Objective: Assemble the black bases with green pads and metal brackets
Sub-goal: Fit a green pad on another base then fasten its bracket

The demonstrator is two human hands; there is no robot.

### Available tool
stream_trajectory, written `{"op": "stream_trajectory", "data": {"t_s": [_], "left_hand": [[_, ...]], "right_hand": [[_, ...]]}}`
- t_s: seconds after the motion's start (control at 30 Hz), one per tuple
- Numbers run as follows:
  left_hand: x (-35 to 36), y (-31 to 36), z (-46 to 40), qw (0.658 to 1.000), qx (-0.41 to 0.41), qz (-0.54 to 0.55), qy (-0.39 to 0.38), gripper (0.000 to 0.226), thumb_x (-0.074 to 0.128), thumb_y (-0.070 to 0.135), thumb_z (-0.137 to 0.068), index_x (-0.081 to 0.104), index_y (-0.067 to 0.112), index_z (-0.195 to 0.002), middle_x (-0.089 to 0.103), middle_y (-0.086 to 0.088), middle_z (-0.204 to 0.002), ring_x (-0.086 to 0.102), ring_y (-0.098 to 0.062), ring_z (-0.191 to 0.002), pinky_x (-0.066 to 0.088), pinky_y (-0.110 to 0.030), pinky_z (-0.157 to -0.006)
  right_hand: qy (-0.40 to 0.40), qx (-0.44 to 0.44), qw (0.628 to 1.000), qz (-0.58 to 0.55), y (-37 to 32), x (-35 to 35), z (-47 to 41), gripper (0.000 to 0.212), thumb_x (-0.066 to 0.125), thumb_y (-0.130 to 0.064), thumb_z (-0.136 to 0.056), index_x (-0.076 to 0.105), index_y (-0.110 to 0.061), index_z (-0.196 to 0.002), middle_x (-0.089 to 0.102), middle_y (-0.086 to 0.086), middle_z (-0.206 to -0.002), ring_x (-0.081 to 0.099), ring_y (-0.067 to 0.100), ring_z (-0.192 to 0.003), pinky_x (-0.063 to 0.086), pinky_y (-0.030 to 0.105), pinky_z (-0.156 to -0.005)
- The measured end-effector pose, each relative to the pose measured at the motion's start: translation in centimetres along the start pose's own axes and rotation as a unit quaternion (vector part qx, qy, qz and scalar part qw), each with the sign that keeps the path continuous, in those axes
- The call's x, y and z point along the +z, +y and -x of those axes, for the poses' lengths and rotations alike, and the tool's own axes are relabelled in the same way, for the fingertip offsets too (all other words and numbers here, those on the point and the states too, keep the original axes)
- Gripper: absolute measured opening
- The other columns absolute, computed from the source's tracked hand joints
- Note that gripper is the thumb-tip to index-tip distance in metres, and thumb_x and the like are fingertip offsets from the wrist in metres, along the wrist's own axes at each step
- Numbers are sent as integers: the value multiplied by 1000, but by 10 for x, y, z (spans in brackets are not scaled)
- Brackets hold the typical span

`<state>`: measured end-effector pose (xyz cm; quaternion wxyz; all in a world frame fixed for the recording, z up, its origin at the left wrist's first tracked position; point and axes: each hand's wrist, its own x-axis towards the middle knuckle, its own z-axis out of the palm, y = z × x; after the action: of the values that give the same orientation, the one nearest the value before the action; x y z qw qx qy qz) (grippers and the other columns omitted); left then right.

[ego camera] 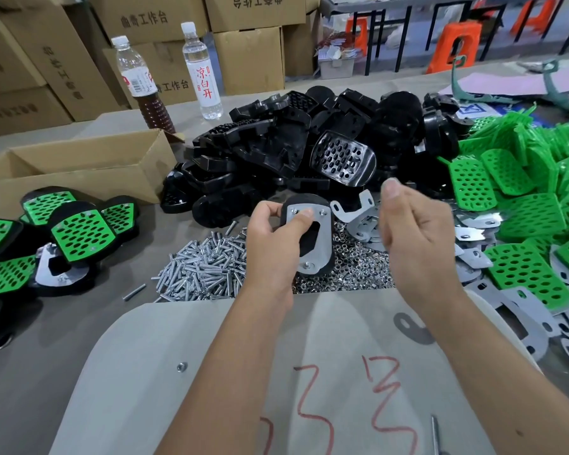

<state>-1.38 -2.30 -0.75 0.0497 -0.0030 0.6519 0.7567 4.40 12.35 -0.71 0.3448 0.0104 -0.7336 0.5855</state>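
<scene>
L hand (pixel 278 239) grips a black base (pixel 304 205) w/ a metal bracket (pixel 319 238) on its upturned face, thumb pressed flat on the bracket, fingers curled round the base's left edge. It's held in the air above the nut pile (pixel 352 267) and just right of the bolt pile (pixel 204 267). Three small fasteners show at the bracket corners (two up top, one at the bottom).

R hand (pixel 414 238) is raised just right of the base, not touching it, fingers curled inward w/ thumb tip up; whether it pinches something small I can't tell.

Behind the hands: big heap of loose black bases (pixel 309 142). To the right, a pile of green pads (pixel 519 205) over scattered loose brackets (pixel 358 221). Far left, finished assemblies (pixel 83 231) w/ green pads facing up, next to an open cardboard box (pixel 79 169). Two bottles (pixel 201 70) stand behind the box. A grey board (pixel 211 356) w/ red marks lies under the forearms, a single nut (pixel 180 367) on it.
</scene>
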Motion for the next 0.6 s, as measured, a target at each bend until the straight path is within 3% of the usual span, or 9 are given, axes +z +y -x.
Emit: {"op": "stream_trajectory", "data": {"t_s": [0.03,0.1,0.2,0.27,0.3,0.37,0.43,0.53,0.6], "left_hand": [[-1,0,-1,1000,0,0,3,16,73,14,-96,58,16,-92,70,-8,-90,68,-24,-79,53,-44,-71],[0,1,-1,1000,14,-6,0,18,75,15,-93,58,17,-90,70,-7,-89,67,-24,-80,53,-45,-72],[3,0,2,999,30,-16,-10,20,78,22,-87,60,17,-91,70,-6,-89,66,-22,-81,53,-43,-73],[4,-3,2,999,35,-24,-3,18,78,18,-92,60,17,-92,70,-6,-88,66,-21,-79,53,-39,-71],[3,-3,1,999,32,-24,4,16,76,16,-94,60,17,-92,70,-7,-89,66,-21,-79,54,-38,-70],[2,-1,0,999,27,-11,14,15,74,14,-95,59,16,-92,70,-9,-92,67,-22,-78,55,-38,-66],[0,0,-2,999,44,-18,13,16,74,14,-95,59,16,-91,70,-10,-91,67,-22,-77,55,-38,-64],[3,1,1,996,72,-41,-13,19,76,21,-88,58,14,-92,68,-11,-90,64,-24,-79,52,-44,-71],[6,2,5,995,83,-49,-29,19,75,23,-86,58,15,-91,66,-9,-88,63,-23,-79,52,-46,-74]], "right_hand": [[20,-2,1000,2,0,-2,-1,62,44,-31,-110,43,3,-59,36,8,-56,31,20,-51,26,38,-53],[8,5,1000,16,1,-6,-1,54,45,-33,-111,61,0,-71,43,-8,-56,35,11,-52,30,28,-54],[-89,23,995,32,2,-1,1,35,49,-37,-110,77,-17,-116,53,-16,-74,45,3,-63,34,17,-63],[-95,15,995,16,-1,2,0,50,51,-46,-108,77,-3,-102,49,-2,-75,48,3,-65,35,23,-62],[-66,6,998,0,-2,1,-1,62,49,-47,-106,68,8,-84,45,5,-69,46,6,-60,33,29,-58],[-5,-17,1000,-11,-1,-4,-3,68,45,-45,-105,43,9,-63,37,15,-60,36,23,-54,27,39,-53],[-4,-28,999,14,3,-7,-4,58,52,-35,-106,48,6,-67,44,9,-61,38,21,-55,30,34,-54],[-74,-22,995,56,7,-1,-3,9,70,-10,-98,77,-13,-102,63,1,-88,55,19,-66,42,27,-61],[-85,-27,994,69,9,3,-3,20,74,-6,-95,80,-21,-106,63,-1,-95,59,24,-71,50,37,-64]]}}
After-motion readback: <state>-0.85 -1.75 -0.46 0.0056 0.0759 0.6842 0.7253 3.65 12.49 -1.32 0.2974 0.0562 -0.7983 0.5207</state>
